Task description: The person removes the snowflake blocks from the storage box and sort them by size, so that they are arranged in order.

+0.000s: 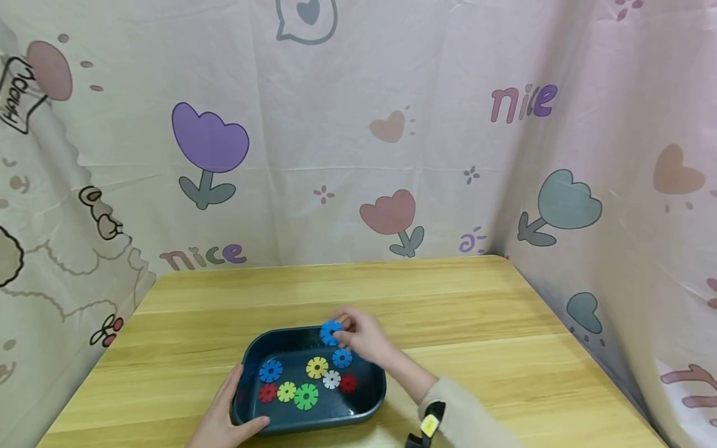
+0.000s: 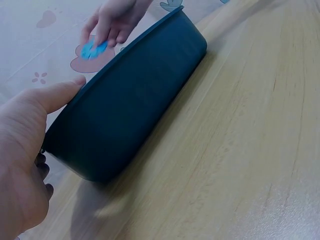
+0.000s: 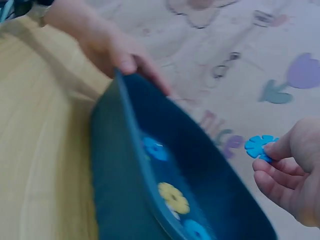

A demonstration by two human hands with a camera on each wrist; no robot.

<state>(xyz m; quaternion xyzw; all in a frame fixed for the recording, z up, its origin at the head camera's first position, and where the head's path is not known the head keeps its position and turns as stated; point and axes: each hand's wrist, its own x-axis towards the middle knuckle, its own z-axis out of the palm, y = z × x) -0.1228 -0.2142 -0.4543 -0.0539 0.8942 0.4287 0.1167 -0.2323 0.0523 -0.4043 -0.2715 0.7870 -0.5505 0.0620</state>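
A dark teal tray stands on the table with several notched flower-shaped discs lying on its floor. Among them are a blue disc, a yellow disc, a green disc, a white disc and a red disc. My left hand grips the tray's left end, the thumb over its rim. Above the tray's far rim, my right hand pinches another blue disc between thumb and fingers. In the left wrist view the tray's outer wall hides the discs inside.
The wooden table extends around the tray on all sides. A printed curtain hangs behind the table's back edge and along both sides. A black strap with a yellow label sits at the right wrist, over a beige sleeve.
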